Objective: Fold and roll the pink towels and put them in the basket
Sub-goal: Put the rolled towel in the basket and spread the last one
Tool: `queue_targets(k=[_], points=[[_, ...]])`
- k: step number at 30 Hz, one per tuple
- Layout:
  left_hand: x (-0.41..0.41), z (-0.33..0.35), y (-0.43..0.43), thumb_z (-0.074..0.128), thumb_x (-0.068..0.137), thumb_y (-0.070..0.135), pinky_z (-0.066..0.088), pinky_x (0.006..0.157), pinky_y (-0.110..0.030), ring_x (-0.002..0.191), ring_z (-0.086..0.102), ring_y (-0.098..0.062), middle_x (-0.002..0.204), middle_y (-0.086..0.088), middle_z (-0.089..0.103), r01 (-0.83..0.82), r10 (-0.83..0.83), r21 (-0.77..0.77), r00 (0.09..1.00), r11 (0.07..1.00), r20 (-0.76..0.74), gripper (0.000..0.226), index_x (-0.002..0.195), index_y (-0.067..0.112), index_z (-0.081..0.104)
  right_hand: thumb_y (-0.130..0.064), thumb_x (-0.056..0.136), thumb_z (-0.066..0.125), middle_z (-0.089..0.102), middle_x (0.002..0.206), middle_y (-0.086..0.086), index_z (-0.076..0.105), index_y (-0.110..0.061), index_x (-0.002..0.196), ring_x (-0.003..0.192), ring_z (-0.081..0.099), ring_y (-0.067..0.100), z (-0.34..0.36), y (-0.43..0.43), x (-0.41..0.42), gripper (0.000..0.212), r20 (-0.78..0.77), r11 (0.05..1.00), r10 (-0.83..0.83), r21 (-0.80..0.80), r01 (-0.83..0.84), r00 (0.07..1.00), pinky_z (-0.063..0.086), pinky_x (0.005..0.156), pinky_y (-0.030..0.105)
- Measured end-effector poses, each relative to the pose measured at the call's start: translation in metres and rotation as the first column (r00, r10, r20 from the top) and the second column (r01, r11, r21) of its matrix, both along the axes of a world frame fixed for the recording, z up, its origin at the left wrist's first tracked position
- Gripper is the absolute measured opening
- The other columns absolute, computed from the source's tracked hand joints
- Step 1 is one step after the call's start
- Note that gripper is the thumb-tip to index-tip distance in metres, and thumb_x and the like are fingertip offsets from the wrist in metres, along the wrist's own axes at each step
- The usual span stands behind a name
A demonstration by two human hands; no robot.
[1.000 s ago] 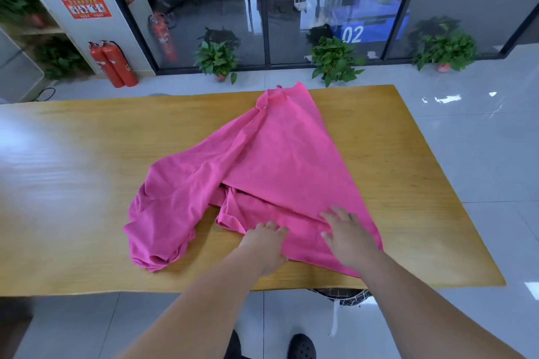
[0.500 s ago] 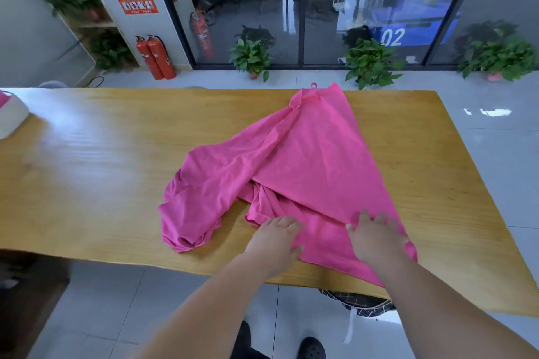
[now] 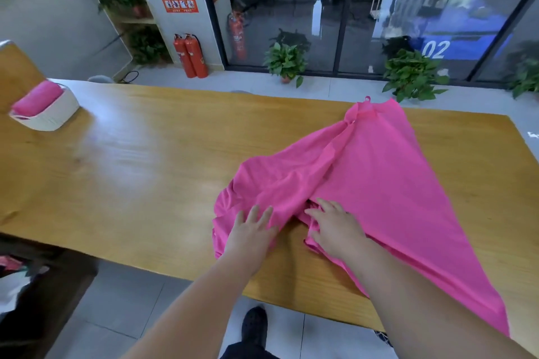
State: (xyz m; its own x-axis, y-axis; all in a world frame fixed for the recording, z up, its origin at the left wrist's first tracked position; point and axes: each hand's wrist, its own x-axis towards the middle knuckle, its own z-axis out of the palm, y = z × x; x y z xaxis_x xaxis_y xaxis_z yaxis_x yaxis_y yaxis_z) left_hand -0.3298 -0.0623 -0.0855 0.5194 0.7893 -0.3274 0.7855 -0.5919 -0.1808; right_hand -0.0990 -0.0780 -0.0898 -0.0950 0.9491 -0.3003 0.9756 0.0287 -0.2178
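Crumpled bright-pink cloth towel (image 3: pixel 379 178) bunched on long wooden table (image 3: pixel 145 169), near-right edge, corner overhanging. Our left hand (image 3: pixel 250 230), right hand (image 3: pixel 335 227) flat on it, fingers spread. We should sweep bunched folds outward, flat, before folding. Far-left table end: white woven basket (image 3: pixel 46 118).

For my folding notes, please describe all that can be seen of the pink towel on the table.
The pink towel is thin cloth, unfolded and rumpled, lying on the wooden table. A hanging loop shows at its far corner; its near right corner hangs over the table's edge. The left hand rests flat on the bunched left part, the right hand on folds near the middle.
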Motion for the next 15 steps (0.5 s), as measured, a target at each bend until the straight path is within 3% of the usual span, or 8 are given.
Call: queue_targets(k=[3,8,10,12,15], points=[[-0.018,0.008,0.033,0.055,0.103,0.022,0.045,0.105,-0.047,0.139,0.039,-0.035,0.168,-0.009,0.023,0.096,-0.096,-0.01,0.995,0.995,0.007,0.046,0.148,0.023,0.054,-0.043,0.097,0.061,0.02,0.172,0.002,0.041,-0.037,0.156,0.155,0.024,0.028,-0.001,0.025,-0.022,0.062,0.036,0.998,0.038,-0.049,-0.036,0.999,0.034,0.121,0.049],[-0.044,0.017,0.114,0.058,0.098,0.038,0.05,0.1,-0.045,0.123,0.051,-0.03,0.143,-0.004,0.052,0.244,-0.246,0.029,0.965,0.969,0.089,0.037,0.13,0.025,0.068,-0.04,0.097,0.065,0.025,0.167,0.005,0.039,-0.044,0.155,0.144,0.04,0.032,0.003,0.063,-0.045,0.064,0.054,0.997,0.002,-0.077,0.003,0.999,0.045,0.112,0.051],[-0.051,0.027,0.154,0.058,0.095,0.033,0.053,0.098,-0.045,0.121,0.053,-0.029,0.138,-0.004,0.056,0.317,-0.327,0.098,0.939,0.943,0.105,0.034,0.125,0.024,0.071,-0.039,0.094,0.07,0.033,0.157,0.003,0.037,-0.047,0.154,0.129,0.051,0.028,0.002,0.075,-0.049,0.069,0.043,0.997,-0.031,-0.067,0.034,0.999,0.053,0.101,0.048],[-0.054,0.042,0.192,0.067,0.09,0.023,0.057,0.084,-0.041,0.11,0.058,-0.029,0.127,-0.004,0.063,0.408,-0.429,0.204,0.901,0.89,0.068,0.023,0.111,0.023,0.075,-0.035,0.09,0.075,0.034,0.15,0.002,0.029,-0.048,0.156,0.121,0.057,0.028,0.001,0.084,-0.051,0.081,0.032,0.995,-0.073,-0.064,0.075,0.997,0.056,0.096,0.047],[-0.049,0.07,0.242,0.074,0.08,0.014,0.056,0.067,-0.04,0.093,0.061,-0.03,0.11,-0.005,0.067,0.477,-0.533,0.383,0.845,0.791,0.049,0.013,0.092,0.019,0.075,-0.031,0.089,0.076,0.027,0.158,0.006,0.021,-0.041,0.159,0.129,0.054,0.032,0.003,0.095,-0.053,0.09,0.034,0.993,-0.119,0.006,0.119,0.992,0.057,0.097,0.048]])
